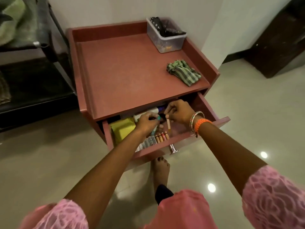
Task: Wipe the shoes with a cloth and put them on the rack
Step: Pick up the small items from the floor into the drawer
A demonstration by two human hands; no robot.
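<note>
**Both hands in the open drawer; cloth on the cabinet top at 1 o'clock**

Pink lace sleeves at the bottom corners, forearms reaching toward 12 o'clock. A bare foot (pixel 160 169) stands on the tiled floor just under the drawer front.

Drawer (pixel 165 147), pulled open, metal handle at its front. Contents: a row of small orange and pale cylinders, probably batteries (pixel 162 137), along the front wall; a yellow packet (pixel 123 129) at the 9 o'clock end; white tubes or bottles toward the back, partly hidden.

Left hand (pixel 146 123): fingers curled down among the items around something with a teal tip; what it is cannot be made out.

Right hand (pixel 179 113), bangles and orange thread at the wrist: fingers pinch a thin pale stick (pixel 168 123) that hangs downward.

Cabinet top, serving as counter (pixel 125 70), red with a raised rim. The cloth (pixel 184 73), green checked and crumpled, lies near the right rim at 1 o'clock from the hands, long axis running from 10 to 4 o'clock. The right hand is nearer; it would need to let go of the stick and reach up and forward.

Clear plastic tub (pixel 166 41) in the far right corner, holding dark objects, unidentifiable.

No shoes or rack in sight; wiping looks not yet begun.
</note>
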